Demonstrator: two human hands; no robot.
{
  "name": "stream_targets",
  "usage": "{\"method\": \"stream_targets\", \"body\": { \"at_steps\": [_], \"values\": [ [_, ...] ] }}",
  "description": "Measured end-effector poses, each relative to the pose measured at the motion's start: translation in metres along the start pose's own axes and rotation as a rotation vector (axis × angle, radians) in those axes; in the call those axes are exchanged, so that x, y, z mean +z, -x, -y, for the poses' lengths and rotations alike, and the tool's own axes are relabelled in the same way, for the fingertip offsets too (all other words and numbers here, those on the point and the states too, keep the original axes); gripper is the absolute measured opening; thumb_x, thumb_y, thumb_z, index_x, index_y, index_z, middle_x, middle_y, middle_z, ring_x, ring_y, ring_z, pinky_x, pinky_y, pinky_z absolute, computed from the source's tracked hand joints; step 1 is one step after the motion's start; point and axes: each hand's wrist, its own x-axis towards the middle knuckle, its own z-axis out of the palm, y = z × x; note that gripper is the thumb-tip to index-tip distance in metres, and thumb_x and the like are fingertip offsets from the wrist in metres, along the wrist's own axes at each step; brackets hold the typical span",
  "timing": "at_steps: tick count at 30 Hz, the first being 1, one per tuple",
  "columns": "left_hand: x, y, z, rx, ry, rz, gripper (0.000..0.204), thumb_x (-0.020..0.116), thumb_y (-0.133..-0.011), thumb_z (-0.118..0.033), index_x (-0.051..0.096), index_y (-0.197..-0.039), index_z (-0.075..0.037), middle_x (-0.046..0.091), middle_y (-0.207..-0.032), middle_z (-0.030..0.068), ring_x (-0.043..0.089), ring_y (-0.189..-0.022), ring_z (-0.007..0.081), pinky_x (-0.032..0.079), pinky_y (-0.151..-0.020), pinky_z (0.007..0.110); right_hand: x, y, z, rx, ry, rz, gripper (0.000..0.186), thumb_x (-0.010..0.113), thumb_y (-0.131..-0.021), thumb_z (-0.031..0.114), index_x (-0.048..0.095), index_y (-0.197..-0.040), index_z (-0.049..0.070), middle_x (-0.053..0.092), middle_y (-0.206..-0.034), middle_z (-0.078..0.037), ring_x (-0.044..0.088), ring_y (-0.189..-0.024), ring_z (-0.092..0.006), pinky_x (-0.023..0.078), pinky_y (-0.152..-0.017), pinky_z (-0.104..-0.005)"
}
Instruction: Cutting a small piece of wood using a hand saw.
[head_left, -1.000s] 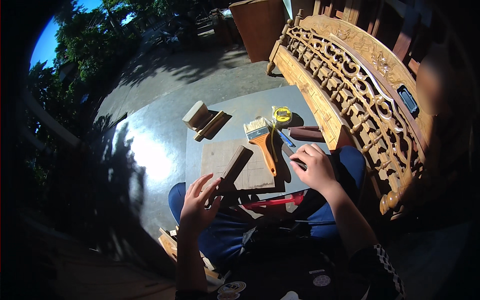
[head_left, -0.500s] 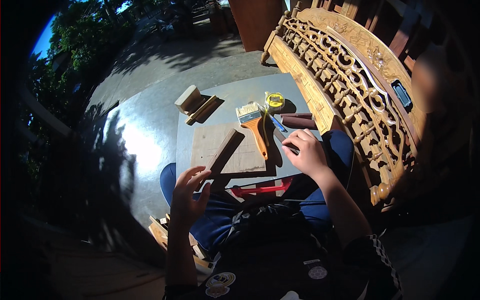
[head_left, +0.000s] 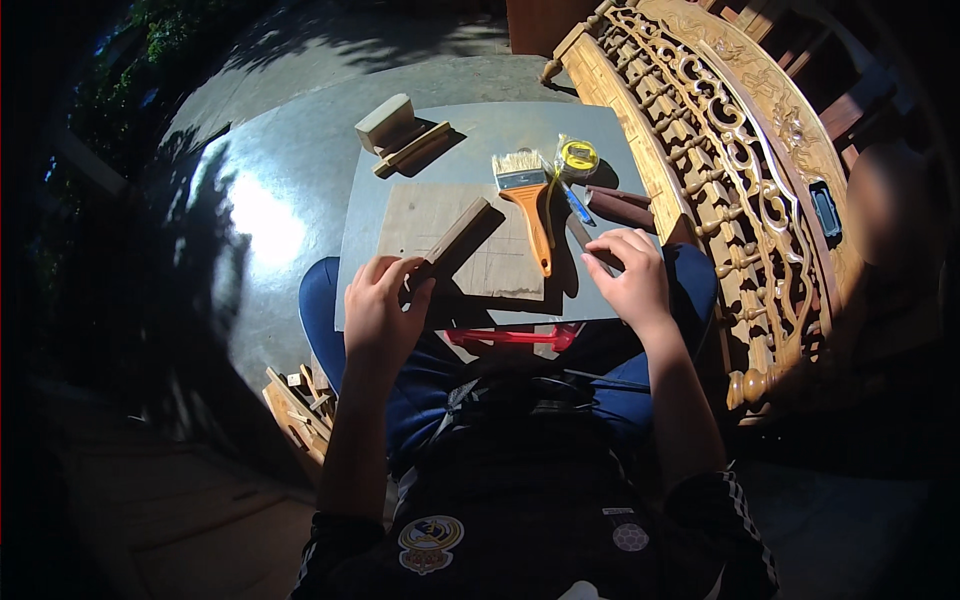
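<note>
My left hand [head_left: 380, 305] is at the near left of a grey board [head_left: 365, 225], its fingers curved and apart. Its fingertips meet the near end of a squared wooden stick [head_left: 457, 235] that lies slantwise over a thin wooden panel [head_left: 405, 215]; whether they press on it I cannot tell. My right hand [head_left: 635, 275] hovers by the board's right side, fingers bent and thumb apart. Beside those fingertips is a narrow dark strip [head_left: 578, 232], partly hidden. A wide paintbrush [head_left: 525, 205] with an orange handle lies between the hands. Near it are a blue pen-like tool [head_left: 578, 205] and a yellow tape measure [head_left: 578, 157].
Wooden blocks [head_left: 390, 125] sit at the board's far left, and dark reddish rods [head_left: 620, 208] at its right. A red tool [head_left: 510, 338] shows below the near edge. Carved wooden furniture [head_left: 700, 130] stands close on the right. Wood scraps [head_left: 300, 405] lie low left.
The view has shifted, so the board and its items sit higher. My left hand has come closer to the stick's near end. My right hand stays near the dark strip.
</note>
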Motion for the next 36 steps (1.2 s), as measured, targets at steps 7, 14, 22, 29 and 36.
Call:
{"method": "stream_targets", "body": {
  "at_steps": [7,14,22,29,36],
  "values": [
    [-0.023,0.041,0.014,-0.100,0.021,-0.061,0.025,0.081,-0.084,-0.011,0.075,-0.108,-0.008,0.070,-0.096,0.0116,0.068,-0.088,0.0266,0.054,-0.079,0.037,-0.001,0.000,0.001,-0.002,0.006,-0.002,0.012,0.081,-0.079,0.009,0.075,-0.090,0.006,0.071,-0.093,-0.006,0.065,-0.091,-0.0273,0.054,-0.082,-0.0379],
    [-0.024,0.048,0.016,-0.170,0.087,-0.118,0.023,0.082,-0.083,-0.010,0.075,-0.105,-0.008,0.069,-0.096,0.0118,0.068,-0.084,0.0250,0.055,-0.075,0.035,-0.003,-0.001,0.001,0.005,0.019,0.017,0.011,0.079,-0.080,0.008,0.075,-0.089,0.006,0.071,-0.094,-0.006,0.065,-0.092,-0.0275,0.053,-0.083,-0.0373],
    [-0.015,0.045,0.013,-0.157,-0.015,-0.103,0.029,0.084,-0.083,-0.010,0.074,-0.110,-0.006,0.068,-0.090,0.0099,0.069,-0.080,0.0214,0.055,-0.072,0.033,-0.003,0.000,0.001,-0.012,0.023,0.016,0.011,0.080,-0.080,0.008,0.075,-0.089,0.006,0.070,-0.095,-0.007,0.065,-0.093,-0.0280,0.053,-0.083,-0.0374],
    [-0.008,0.050,-0.041,0.004,0.132,0.171,0.042,0.081,-0.086,-0.022,0.069,-0.125,-0.011,0.066,-0.094,0.0091,0.067,-0.084,0.0266,0.054,-0.078,0.038,-0.002,-0.001,0.001,0.002,0.011,0.026,0.012,0.079,-0.081,0.008,0.075,-0.091,0.005,0.070,-0.096,-0.009,0.065,-0.094,-0.0292,0.052,-0.083,-0.0375],
    [-0.015,0.019,-0.030,0.220,0.092,0.200,0.037,0.075,-0.089,-0.012,0.070,-0.125,-0.015,0.065,-0.125,0.0088,0.060,-0.120,0.0306,0.048,-0.102,0.047,-0.002,0.000,-0.002,0.007,0.014,0.025,0.012,0.080,-0.081,0.008,0.076,-0.091,0.006,0.070,-0.095,-0.008,0.065,-0.094,-0.0278,0.052,-0.082,-0.0370]
  ]
}}
